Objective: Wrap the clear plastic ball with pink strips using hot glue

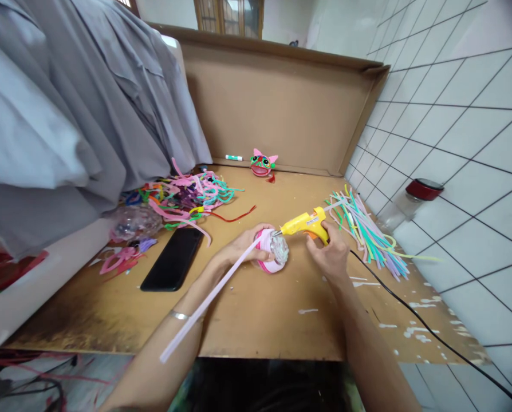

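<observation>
My left hand (252, 243) is closed around a small round piece (273, 258), wrapped in pink pipe cleaner with a clear, shiny middle. From it a long pale pink pipe cleaner (208, 298) trails down across my left forearm. My right hand (330, 252) grips a yellow hot glue gun (303, 222) by its handle. The gun points left, its nozzle at the upper edge of the round piece; whether the tip touches cannot be told. A glue stick sticks out of the gun's back.
A tangle of coloured pipe cleaners (204, 191) and a black phone (172, 260) lie left. More pipe cleaners (371, 234) and a red-lidded jar (404, 203) are right. A lion-head craft (262, 163) and marker (234, 158) sit behind. The gun's black cord (410, 306) runs right.
</observation>
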`<state>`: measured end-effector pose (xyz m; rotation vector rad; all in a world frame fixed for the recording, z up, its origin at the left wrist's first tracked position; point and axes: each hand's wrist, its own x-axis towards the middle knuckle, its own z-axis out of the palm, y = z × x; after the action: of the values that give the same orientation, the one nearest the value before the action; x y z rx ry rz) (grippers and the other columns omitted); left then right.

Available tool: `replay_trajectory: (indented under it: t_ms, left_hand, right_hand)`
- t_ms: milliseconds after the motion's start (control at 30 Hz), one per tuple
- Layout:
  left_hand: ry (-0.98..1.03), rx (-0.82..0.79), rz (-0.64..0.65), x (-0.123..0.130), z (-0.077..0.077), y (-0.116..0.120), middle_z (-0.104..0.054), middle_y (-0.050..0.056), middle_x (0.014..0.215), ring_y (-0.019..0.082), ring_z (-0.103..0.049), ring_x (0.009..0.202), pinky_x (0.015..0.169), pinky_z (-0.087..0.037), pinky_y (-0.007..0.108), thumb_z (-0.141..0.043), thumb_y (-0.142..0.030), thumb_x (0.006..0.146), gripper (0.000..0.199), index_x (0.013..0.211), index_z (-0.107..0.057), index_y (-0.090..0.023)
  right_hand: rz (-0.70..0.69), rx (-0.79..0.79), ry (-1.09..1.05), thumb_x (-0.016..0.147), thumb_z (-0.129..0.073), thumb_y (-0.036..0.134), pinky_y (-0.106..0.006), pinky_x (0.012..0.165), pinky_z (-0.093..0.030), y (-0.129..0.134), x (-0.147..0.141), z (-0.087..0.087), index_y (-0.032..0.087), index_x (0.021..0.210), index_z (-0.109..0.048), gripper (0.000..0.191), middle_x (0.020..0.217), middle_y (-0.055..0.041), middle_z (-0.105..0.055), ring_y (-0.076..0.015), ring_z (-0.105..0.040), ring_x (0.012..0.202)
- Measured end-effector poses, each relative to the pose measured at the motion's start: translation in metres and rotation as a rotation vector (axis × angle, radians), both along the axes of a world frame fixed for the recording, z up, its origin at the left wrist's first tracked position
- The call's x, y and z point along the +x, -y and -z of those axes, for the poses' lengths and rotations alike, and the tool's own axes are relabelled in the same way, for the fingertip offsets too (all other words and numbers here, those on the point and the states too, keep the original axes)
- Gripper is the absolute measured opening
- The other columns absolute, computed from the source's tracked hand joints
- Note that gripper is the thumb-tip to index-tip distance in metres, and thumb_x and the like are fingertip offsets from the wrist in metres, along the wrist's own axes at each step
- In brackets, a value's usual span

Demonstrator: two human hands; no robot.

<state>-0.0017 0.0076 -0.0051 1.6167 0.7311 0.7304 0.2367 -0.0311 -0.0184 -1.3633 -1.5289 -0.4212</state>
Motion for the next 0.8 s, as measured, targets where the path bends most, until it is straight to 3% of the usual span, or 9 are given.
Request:
replay_trajectory:
  t_ms: [333,600,800]
  left_hand:
    - [0.067,-0.042,0.046,-0.0005,-0.0017,0.0026,-0.062,0.003,0.097,0.015,-0.059,0.083,0.077,-0.050,0.026,-0.082,-0.026,0.054,0.072,0.117,-0.050,-0.013]
    - [0.029,0.022,0.004,0.0014,0.0031,0.0004,-0.063,0.003,0.093,0.016,-0.059,0.081,0.073,-0.051,0.026,-0.083,-0.030,0.053,0.069,0.114,-0.053,-0.015]
    - [0.043,-0.034,0.031,0.0021,0.0005,0.0029,-0.060,0.001,0.093,0.014,-0.056,0.079,0.073,-0.050,0.025,-0.083,-0.029,0.053,0.073,0.116,-0.050,-0.016]
  right_hand:
    - [0.011,0.026,0.017,0.076,-0.059,0.039,-0.037,0.071,-0.055,-0.0013,0.0027,0.0022,0.018,0.102,-0.064,0.033,0.089,-0.0091,-0.072,-0.0237,-0.068,0.075]
    - [-0.033,-0.022,-0.014,0.077,-0.059,0.036,-0.036,0.073,-0.055,-0.0002,0.0031,0.0021,0.018,0.106,-0.062,0.033,0.092,-0.0084,-0.071,-0.0224,-0.067,0.077]
    - [-0.019,-0.010,-0.021,0.076,-0.060,0.036,-0.035,0.072,-0.055,-0.0002,0.0034,0.0023,0.018,0.105,-0.062,0.034,0.091,-0.0084,-0.071,-0.0224,-0.067,0.077]
